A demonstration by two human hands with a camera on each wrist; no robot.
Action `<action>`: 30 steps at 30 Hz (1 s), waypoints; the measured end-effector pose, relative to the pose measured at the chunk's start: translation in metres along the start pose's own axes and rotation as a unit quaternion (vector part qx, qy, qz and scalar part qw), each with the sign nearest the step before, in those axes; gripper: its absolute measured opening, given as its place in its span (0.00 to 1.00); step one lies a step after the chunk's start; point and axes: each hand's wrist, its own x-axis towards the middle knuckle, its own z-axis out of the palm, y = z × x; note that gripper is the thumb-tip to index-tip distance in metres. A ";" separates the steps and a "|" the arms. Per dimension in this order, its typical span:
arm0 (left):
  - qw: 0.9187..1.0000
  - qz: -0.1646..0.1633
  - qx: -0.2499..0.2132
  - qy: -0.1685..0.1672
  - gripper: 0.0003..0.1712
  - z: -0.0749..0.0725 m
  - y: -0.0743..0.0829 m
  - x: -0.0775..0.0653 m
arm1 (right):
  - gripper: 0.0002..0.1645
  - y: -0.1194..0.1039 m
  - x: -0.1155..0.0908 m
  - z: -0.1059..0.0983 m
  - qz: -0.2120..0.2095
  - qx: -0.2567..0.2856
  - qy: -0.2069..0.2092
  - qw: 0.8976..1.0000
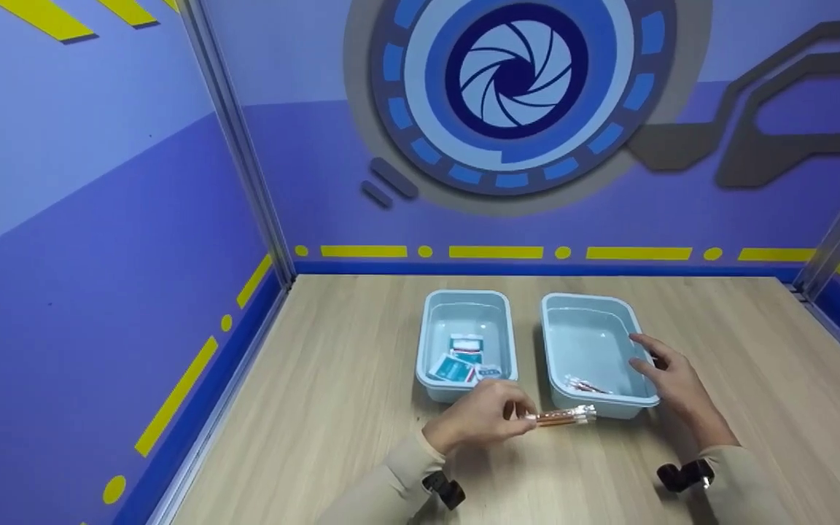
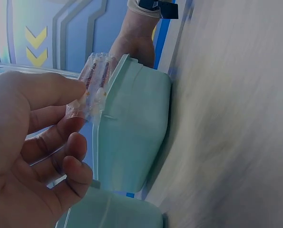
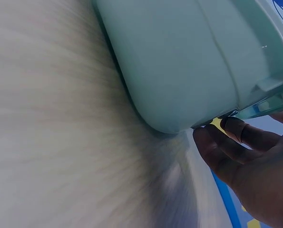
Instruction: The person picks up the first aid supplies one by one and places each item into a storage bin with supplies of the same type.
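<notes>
In the head view, my left hand (image 1: 484,414) pinches a clear-wrapped packet of thin reddish-brown sticks (image 1: 564,416), perhaps swabs, between thumb and index finger. The packet (image 2: 90,85) is held in front of the near end of the right pale-blue tub (image 1: 553,364); the other fingers are loosely bent in the left wrist view. My right hand (image 1: 682,390) grips that tub's right rim, thumb and fingers at its side. Its fingers (image 3: 215,147) lie against the tub's outer wall in the right wrist view. More wrapped sticks (image 1: 586,384) lie inside, at the near end.
To the left stands a second pale-blue tub (image 1: 424,343) holding several teal-and-white sachets (image 1: 453,368). Both tubs rest on a wooden table (image 1: 347,364). Blue-purple panels (image 1: 296,175) enclose the back and sides, with a metal post (image 1: 245,160) at the back left corner.
</notes>
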 end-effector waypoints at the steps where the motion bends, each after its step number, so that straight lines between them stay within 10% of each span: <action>1: 1.000 -0.004 -0.001 0.001 0.04 -0.001 0.000 0.001 | 0.35 0.000 0.000 0.000 0.000 0.001 0.000 1.000; 30: 0.999 -0.019 0.017 0.028 0.05 -0.021 0.003 0.035 | 0.36 -0.003 -0.002 0.001 -0.003 -0.003 0.000 1.000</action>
